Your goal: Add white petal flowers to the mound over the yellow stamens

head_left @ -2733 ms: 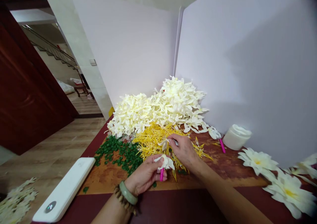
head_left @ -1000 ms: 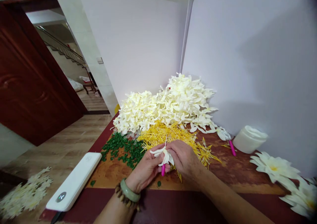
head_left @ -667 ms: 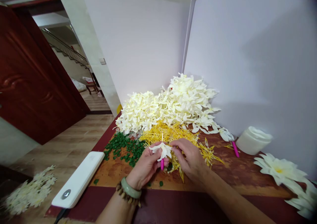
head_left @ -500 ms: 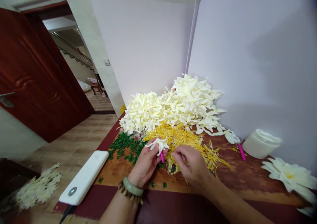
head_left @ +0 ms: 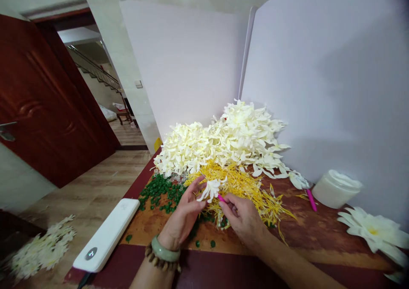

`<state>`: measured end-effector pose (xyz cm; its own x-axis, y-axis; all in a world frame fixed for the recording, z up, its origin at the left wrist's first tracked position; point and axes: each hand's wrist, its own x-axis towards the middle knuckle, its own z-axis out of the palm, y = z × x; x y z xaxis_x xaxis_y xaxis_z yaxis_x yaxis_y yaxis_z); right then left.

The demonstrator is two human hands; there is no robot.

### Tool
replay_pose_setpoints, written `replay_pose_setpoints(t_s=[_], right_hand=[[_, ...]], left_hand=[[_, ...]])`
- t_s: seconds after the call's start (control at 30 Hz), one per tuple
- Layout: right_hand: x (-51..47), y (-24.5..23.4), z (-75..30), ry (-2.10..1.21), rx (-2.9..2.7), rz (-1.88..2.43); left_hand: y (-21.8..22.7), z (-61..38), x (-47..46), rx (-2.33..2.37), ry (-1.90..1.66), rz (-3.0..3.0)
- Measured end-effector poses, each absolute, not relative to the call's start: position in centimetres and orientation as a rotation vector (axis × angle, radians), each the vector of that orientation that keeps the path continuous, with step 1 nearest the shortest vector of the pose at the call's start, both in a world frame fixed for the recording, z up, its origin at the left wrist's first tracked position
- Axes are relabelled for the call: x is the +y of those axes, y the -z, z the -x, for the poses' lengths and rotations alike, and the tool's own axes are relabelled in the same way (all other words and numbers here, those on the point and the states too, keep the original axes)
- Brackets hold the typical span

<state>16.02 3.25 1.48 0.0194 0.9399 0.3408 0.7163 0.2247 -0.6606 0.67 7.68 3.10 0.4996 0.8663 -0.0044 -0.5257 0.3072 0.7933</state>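
A pink-handled tool (head_left: 221,198) is pinched between the thumb and fingers of my right hand (head_left: 244,216). A white artificial flower (head_left: 212,190) sits at the tool's front end, its petals spread and hiding the tip. My left hand (head_left: 185,210) is just left of the flower, fingers apart and curved around it. Whether its thumb touches the petals I cannot tell. Under and behind my hands lie a heap of yellow stamen strands (head_left: 243,186) and a scatter of small green pieces (head_left: 161,193).
A large pile of white petals (head_left: 220,144) stands against the pale panels. On the right are another pink tool (head_left: 311,200), a white jar (head_left: 337,189) and a big white flower (head_left: 372,229). A white power bank (head_left: 108,233) lies at the left edge; more flowers (head_left: 44,248) are at lower left.
The flower and pink tool have passed from my left hand to my right, and the tool has turned from upright to slanting. My left fingers have opened. The view has shifted slightly.
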Motion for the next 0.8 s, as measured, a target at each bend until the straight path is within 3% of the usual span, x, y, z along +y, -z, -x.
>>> replay_pose_setpoints(t_s=[0.2,0.5,0.7,0.8], right_hand=[[3.1,-1.4,-15.9,-0.067,-1.914,1.558],[2.8,-1.4,-15.2,0.158,-1.997,1.474],[2.9,-0.9,-15.2,0.23,-2.005,1.435],[2.9,-1.0,-15.1,0.116,-2.022,1.478]], left_hand=[[-3.1,-0.4,8.7,0.633,-1.181,-0.775],[-2.7,-1.4,8.1,0.604,-1.03,-0.724],[-2.8,-2.1,7.2,0.558,-0.955,-0.786],[-2.6,-2.3,7.3,0.573,-0.992,-0.796]])
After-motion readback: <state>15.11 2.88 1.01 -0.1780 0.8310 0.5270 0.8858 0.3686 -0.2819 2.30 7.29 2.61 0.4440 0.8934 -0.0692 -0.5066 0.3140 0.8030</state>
